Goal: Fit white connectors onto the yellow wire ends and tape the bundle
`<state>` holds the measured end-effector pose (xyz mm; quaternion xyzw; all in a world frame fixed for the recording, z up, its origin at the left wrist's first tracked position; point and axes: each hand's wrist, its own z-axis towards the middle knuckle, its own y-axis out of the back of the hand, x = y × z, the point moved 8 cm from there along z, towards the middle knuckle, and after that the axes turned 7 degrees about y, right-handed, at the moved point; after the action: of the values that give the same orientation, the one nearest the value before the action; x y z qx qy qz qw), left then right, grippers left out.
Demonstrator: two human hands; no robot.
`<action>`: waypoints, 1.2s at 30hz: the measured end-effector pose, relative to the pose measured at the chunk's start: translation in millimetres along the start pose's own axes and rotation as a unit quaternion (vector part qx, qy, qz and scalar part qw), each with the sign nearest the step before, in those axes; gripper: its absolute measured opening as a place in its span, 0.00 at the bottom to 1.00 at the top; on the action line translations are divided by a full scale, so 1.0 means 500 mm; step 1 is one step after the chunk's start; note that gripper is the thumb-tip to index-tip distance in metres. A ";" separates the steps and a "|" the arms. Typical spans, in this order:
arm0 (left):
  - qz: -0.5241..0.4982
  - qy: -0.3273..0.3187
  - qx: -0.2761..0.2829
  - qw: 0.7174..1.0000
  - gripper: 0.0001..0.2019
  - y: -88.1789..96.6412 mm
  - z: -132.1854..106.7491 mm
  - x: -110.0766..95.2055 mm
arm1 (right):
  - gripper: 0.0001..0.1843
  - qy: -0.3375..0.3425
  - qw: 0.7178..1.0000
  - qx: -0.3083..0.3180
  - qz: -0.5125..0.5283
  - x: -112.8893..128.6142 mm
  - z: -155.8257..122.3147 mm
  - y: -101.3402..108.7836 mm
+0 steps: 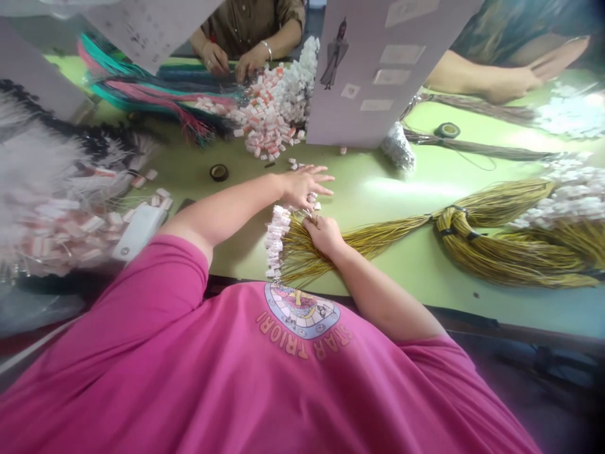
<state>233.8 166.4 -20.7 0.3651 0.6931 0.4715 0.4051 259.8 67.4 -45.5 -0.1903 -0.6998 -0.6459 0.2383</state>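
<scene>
My left hand (302,188) reaches over the table with its fingers spread, just above a few small white connectors (314,203). Its thumb is hard to make out. Close below it, my right hand (325,234) is closed, its thumb and fingers pinching thin wires (309,217) near their ends. These belong to a fanned-out bundle of yellow and dark wires (378,236) that runs under my right hand to the right. Along the bundle's left end, white connectors (274,243) sit in a row on the wire ends. What lies under the right palm is hidden.
Black tape rolls lie at the left (218,172) and right (448,130). Coiled yellow wires (510,252) fill the right side. Orange-white connectors (269,120) are heaped beside a partition (368,75). Behind it are a co-worker's hands (236,63) and another person's arm (491,79).
</scene>
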 end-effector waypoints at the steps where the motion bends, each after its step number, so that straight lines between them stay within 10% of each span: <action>1: 0.012 -0.012 0.014 1.000 0.35 -0.006 0.009 -0.010 | 0.16 0.004 1.000 0.000 0.001 0.001 0.000 0.000; 5: 0.027 -0.025 0.044 0.998 0.31 -0.035 0.029 -0.011 | 0.16 0.016 1.000 -0.005 0.018 0.003 -0.001 0.001; 11: -0.003 0.097 -0.002 0.995 0.25 -0.046 -0.006 0.096 | 0.17 0.006 0.999 0.001 0.043 -0.002 0.001 -0.001; 26: 0.030 0.088 -0.014 0.996 0.23 -0.051 -0.292 0.162 | 0.16 0.006 0.999 -0.013 0.052 -0.007 0.006 0.001; 32: -0.021 0.114 -0.192 0.974 0.19 0.010 -0.236 0.172 | 0.17 -0.003 0.998 -0.011 0.056 -0.011 0.008 -0.002; 36: -0.076 0.051 -0.183 0.979 0.16 0.024 -0.140 0.124 | 0.17 0.001 0.999 -0.005 0.054 -0.008 0.007 -0.001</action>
<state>146.8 200.1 -6.7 0.2066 0.6406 0.5764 0.4633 262.2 71.1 -48.4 -0.2288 -0.6850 -0.6358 0.2724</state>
